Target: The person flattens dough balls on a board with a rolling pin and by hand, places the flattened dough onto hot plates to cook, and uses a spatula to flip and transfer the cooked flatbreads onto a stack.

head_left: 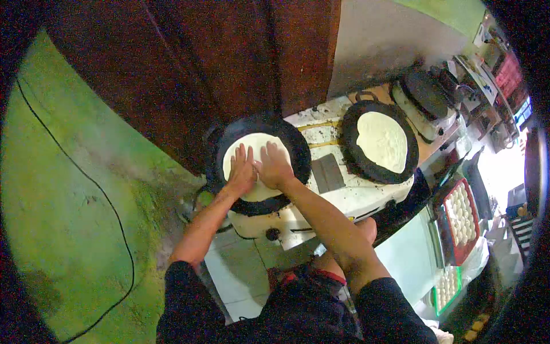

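Between the left pan point(301, 155) and the right pan point(350, 146) I have a passage from the stove's point(372, 198) front edge toward its back edge, over the dark flat plate point(328, 173). Past the back edge, the brown panel point(246, 63) blocks my fingers point(242, 153); at the front edge, a knob point(272, 234) juts out.

Probably a kitchen: stove point(366, 196), blackened pans point(299, 150).
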{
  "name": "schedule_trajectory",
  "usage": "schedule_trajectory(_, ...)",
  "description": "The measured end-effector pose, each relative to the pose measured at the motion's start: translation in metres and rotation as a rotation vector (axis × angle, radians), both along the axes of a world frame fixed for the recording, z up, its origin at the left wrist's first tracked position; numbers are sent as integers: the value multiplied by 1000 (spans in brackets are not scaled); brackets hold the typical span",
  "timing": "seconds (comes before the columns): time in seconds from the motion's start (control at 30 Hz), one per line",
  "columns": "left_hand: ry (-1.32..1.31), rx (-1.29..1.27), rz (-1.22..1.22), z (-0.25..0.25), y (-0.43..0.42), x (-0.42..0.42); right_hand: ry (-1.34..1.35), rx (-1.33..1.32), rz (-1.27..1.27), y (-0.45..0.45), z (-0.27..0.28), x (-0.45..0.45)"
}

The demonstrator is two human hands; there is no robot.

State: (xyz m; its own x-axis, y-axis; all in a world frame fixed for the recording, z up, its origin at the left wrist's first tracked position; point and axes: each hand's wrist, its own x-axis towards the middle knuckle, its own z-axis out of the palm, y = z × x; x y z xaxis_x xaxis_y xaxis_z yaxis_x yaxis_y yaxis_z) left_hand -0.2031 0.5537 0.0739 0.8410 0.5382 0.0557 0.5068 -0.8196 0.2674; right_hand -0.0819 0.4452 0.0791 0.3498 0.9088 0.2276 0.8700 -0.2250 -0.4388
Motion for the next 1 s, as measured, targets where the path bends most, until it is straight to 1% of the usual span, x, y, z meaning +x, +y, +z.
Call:
schedule_trajectory(0.03, 24, 84, -12, 3, 6, 11, -75, -96, -59, 5, 4, 4)
schedule_trajectory(0.07, -43, 102, -4, 4, 12, 20, -113, -67, -81, 6, 6, 12)
schedule_trajectory(0.13, -155, 112, 14, 26, 3, 27, -169, -35, -121, -9, 18, 20)
schedule_trajectory(0.17, -211, 178, -26, 32, 1, 24, -161, 12, -38, -18, 23, 23)
schedule_trajectory(0.27, -29, -107, 8, 8, -6, 13, -143, -318, 147, -54, 25, 12)
schedule_trajectory(0.3, 116, 24, 52, -2, -3, 10, -175, -353, 69, -69, 31, 1)
schedule_trajectory(0.33, -55, 28, 27, 4, 2, 5, -199, -256, 92, -78, 36, -5)
schedule_trajectory(0.4, -158, 140, 89, 17, -4, 3, -242, -58, 122, -89, 42, -10)
schedule_trajectory(0.43, -178, 66, 17, 11, -14, -3, -199, 3, 224, -92, 40, -15)
schedule_trajectory(0.47, -203, -3, -54, 6, -25, -13, -150, -128, 265, -98, 40, -22)
schedule_trajectory(0.5, -112, -51, -140, -16, -26, -26, -108, -252, 305, -105, 48, -28)
schedule_trajectory(0.53, 106, -7, -14, -9, -31, -32, -68, -372, 346, -110, 62, -31)
schedule_trajectory(0.57, 32, 43, 42, 2, -29, -38, 22, -566, 417, -118, 105, -28)
schedule_trajectory(0.6, -44, 89, 91, 17, -30, -40, 67, -418, 385, -135, 109, -22)
schedule_trajectory(0.67, -229, -9, 139, 80, -66, -40, 175, -130, 317, -205, 97, -9)
schedule_trajectory(0.7, -316, -57, 168, 105, -86, -38, 185, -91, 224, -241, 102, -4)
schedule_trajectory(0.73, -383, -166, 101, 115, -109, -30, 268, -99, 72, -278, 111, 3)
schedule_trajectory(0.77, -451, -278, 32, 115, -140, -16, 356, -95, -82, -316, 121, 10)
schedule_trajectory(0.8, -554, -459, -44, 104, -181, 4, 520, -139, -301, -352, 123, 17)
schedule_trajectory(0.87, -522, -595, -309, 65, -263, 65, 675, 23, -552, -430, 98, 27)
schedule_trajectory(0.9, -522, -689, -405, 73, -313, 89, 592, 47, -620, -471, 88, 32)
schedule_trajectory(0.93, -400, -954, -437, 68, -355, 124, 502, 70, -704, -505, 86, 33)
schedule_trajectory(0.97, -301, -921, -428, 64, -401, 166, 476, 83, -744, -537, 81, 34)
schedule_trajectory(1.0, -244, -858, -370, 66, -444, 198, 446, 89, -807, -568, 86, 35)
